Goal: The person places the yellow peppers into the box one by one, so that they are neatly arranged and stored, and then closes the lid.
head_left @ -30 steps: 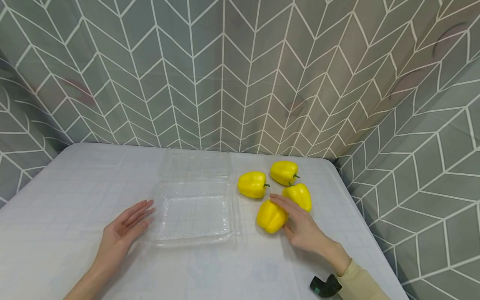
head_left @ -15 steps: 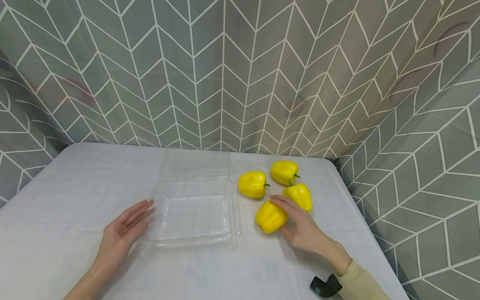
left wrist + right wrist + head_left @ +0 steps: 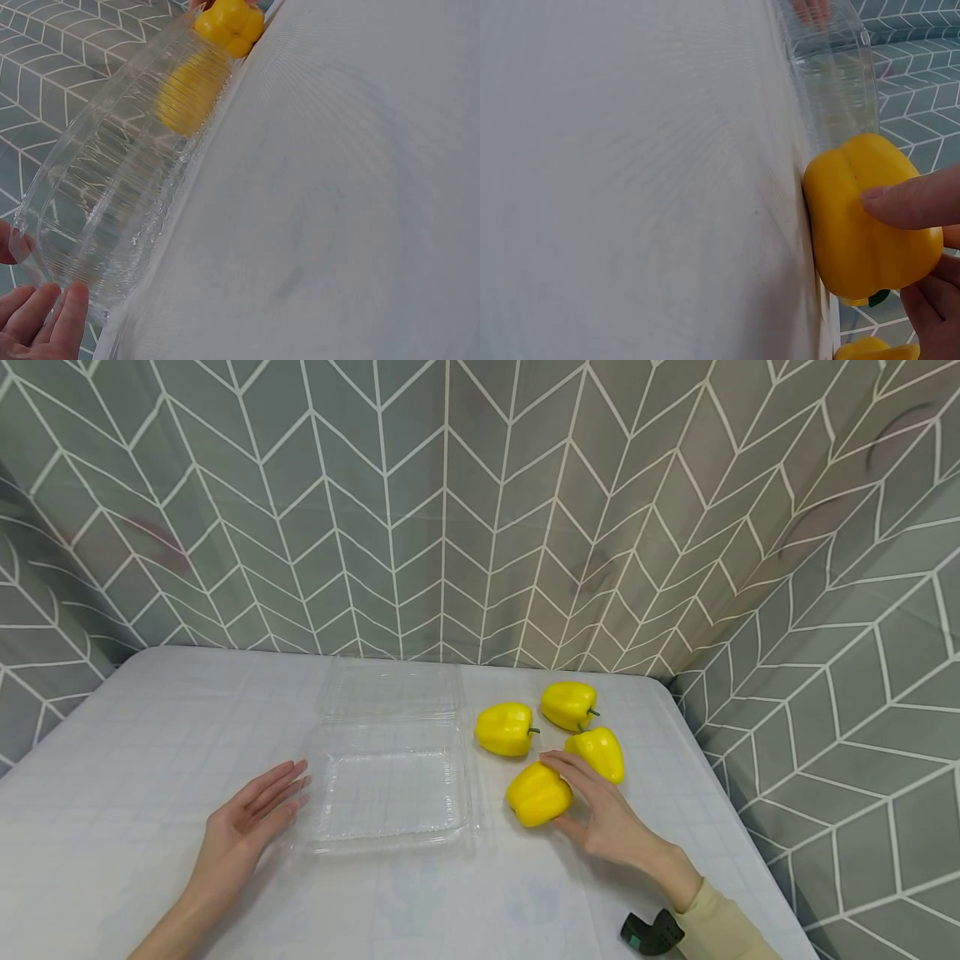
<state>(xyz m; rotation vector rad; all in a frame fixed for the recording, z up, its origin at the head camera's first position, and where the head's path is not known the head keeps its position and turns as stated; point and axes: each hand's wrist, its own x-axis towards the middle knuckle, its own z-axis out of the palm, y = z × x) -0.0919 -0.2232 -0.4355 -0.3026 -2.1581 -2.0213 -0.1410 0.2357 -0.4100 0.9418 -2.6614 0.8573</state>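
My right hand [image 3: 600, 814] grips a yellow bell pepper [image 3: 538, 795], its thumb along one side and fingers on the other. In the right wrist view this pepper [image 3: 862, 217] lies close against the white tabletop, its green stem end toward the palm. At the left wall of a clear plastic clamshell container [image 3: 392, 789] is my left hand [image 3: 247, 818], with fairly straight fingers. The left wrist view has those fingers [image 3: 71, 319] right at the container's end. The container's lid [image 3: 390, 689] is folded back toward the far edge.
Three more yellow bell peppers lie on the right: one pepper [image 3: 504, 729] beside the container, another pepper [image 3: 568, 705] farther back, and a third pepper [image 3: 600, 753] behind my right hand. A patterned curtain [image 3: 450, 527] hangs beyond the table [image 3: 187, 710]. A black device [image 3: 651, 932] sits by my right sleeve.
The bell pepper in my right hand has shifted slightly left, toward the container, and turned a little. My left hand, the container and the other peppers stay where they were.
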